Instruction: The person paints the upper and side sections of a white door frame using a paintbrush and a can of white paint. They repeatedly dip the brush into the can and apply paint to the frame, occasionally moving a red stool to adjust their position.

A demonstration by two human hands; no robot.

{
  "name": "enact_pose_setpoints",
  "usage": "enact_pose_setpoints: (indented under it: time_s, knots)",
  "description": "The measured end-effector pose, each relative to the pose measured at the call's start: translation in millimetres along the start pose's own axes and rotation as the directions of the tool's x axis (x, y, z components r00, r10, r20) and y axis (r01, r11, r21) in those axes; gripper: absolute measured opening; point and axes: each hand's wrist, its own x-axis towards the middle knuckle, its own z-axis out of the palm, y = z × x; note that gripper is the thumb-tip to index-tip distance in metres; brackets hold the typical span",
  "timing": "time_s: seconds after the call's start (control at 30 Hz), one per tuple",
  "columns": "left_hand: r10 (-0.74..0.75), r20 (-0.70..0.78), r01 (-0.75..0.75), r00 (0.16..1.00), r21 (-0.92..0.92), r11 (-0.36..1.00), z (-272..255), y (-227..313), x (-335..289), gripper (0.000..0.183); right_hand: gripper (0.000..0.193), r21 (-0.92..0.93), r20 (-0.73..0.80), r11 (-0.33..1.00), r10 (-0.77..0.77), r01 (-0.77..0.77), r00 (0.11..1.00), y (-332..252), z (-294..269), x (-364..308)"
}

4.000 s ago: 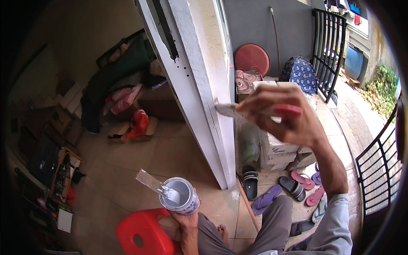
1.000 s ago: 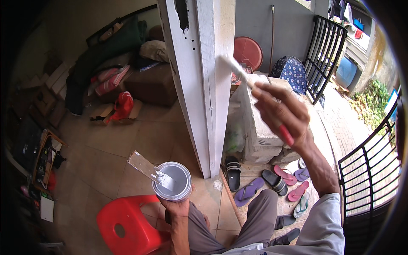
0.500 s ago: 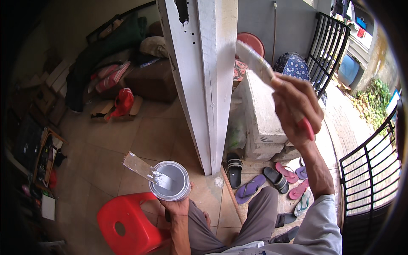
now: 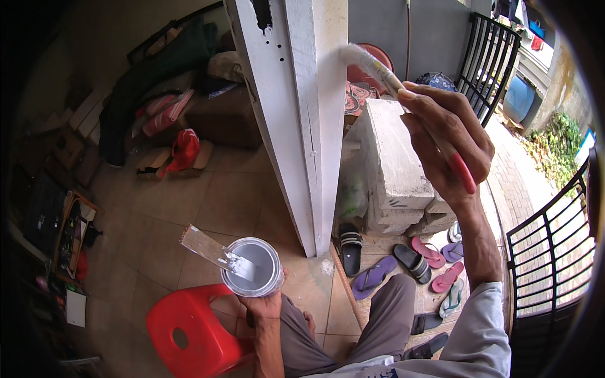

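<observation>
My right hand point(image 4: 449, 135) is closed around the handle of a paintbrush point(image 4: 381, 70), whose red end sticks out below my palm. The brush's pale, paint-coated bristles press against the right-hand face of a white wooden door post point(image 4: 309, 126). Down low, my left hand point(image 4: 263, 305) cups a paint can point(image 4: 272, 286) from beneath. Greyish-white paint lies inside the can. A flat wooden stick point(image 4: 205, 244), smeared with paint at its lower end, leans out over the can's left rim. Dark holes and a chipped patch mark the upper part of the post.
A red plastic stool point(image 4: 183, 327) stands left of my legs. Pale blocks point(image 4: 397, 157) are stacked right of the post, with several sandals and flip-flops, one a purple flip-flop point(image 4: 373, 277), on the floor before them. A black metal gate point(image 4: 548, 252) borders the right side.
My right hand has moved slightly right, and the brush tip has risen and swung left onto the post, its bristles now bent. My left hand keeps the can in nearly the same place.
</observation>
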Motion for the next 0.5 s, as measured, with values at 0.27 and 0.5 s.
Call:
enact_pose_setpoints:
  time_s: [0.27,0.5]
  knots:
    - [0.012,0.028,-0.013,1.000,0.044,0.999,-5,3,-2,0.077,0.027,0.241,0.321,0.930,0.194,-0.278,0.927,-31,9,-94]
    - [-0.003,0.029,0.002,1.000,0.035,0.999,-5,2,3,0.075,0.029,0.668,0.236,0.324,0.762,-0.670,0.603,3,21,-80]
